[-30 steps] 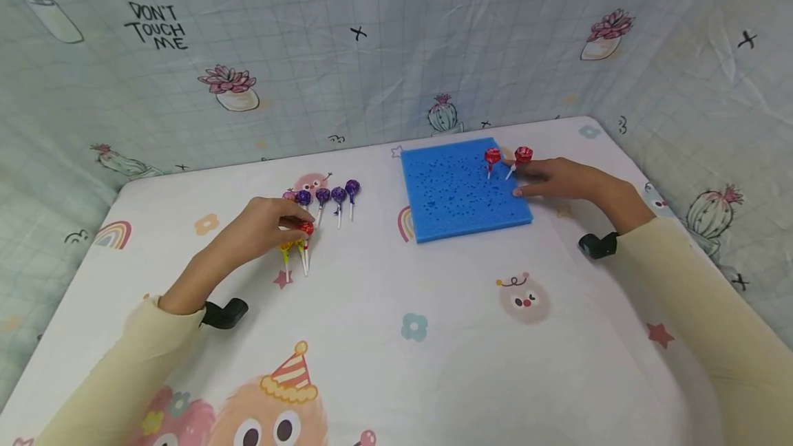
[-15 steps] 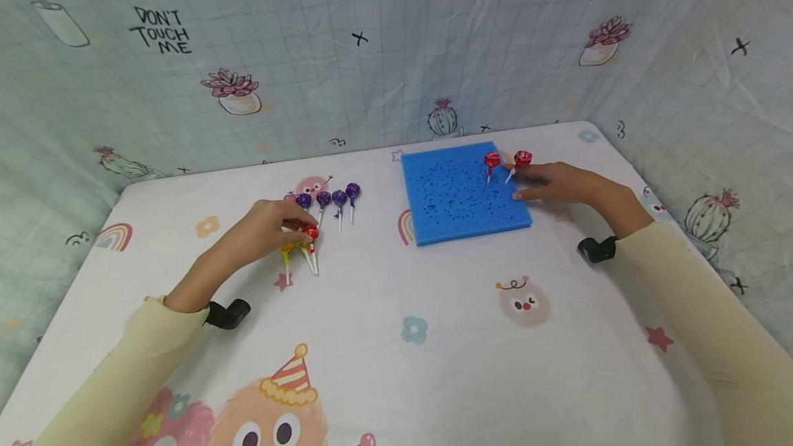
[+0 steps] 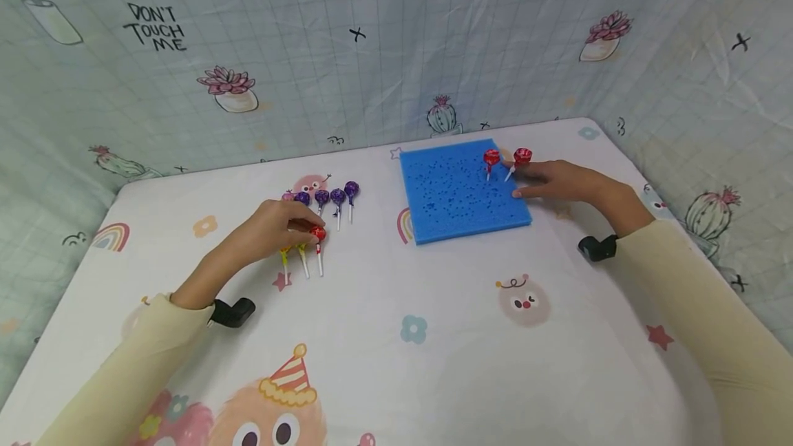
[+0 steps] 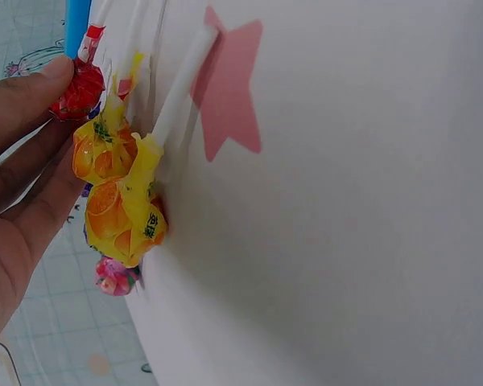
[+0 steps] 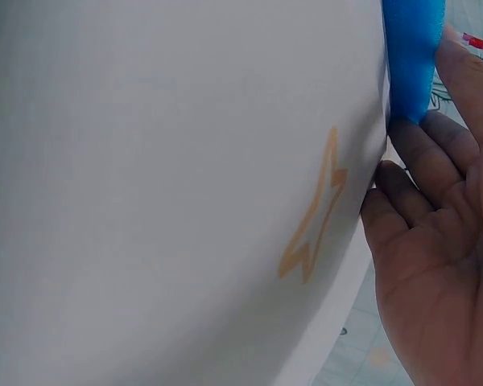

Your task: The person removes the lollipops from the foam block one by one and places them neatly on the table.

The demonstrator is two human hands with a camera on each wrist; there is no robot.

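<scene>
My left hand [image 3: 269, 229] pinches the round wrapped head of a red lollipop [image 4: 79, 92] between thumb and fingers, its white stick pointing toward me in the head view. Two yellow lollipops [image 4: 125, 217] lie on the table just beside that hand, their heads partly covered by it in the head view. My right hand [image 3: 557, 181] rests at the right side of a blue foam board [image 3: 458, 191], thumb on its top and fingers against its edge. Two red lollipops [image 3: 491, 157] are stuck in the board near its right edge, one upright and one tilted.
Several purple lollipops [image 3: 351, 189] lie in a row behind my left hand. A pink lollipop [image 4: 115, 276] is at the row's left end. The white patterned table [image 3: 372, 377] is bounded by fabric walls [image 3: 297, 88] at the back and right.
My left hand has shifted slightly right with the red lollipop, whose stick now stands apart from the yellow ones. The right hand and board have stayed in place.
</scene>
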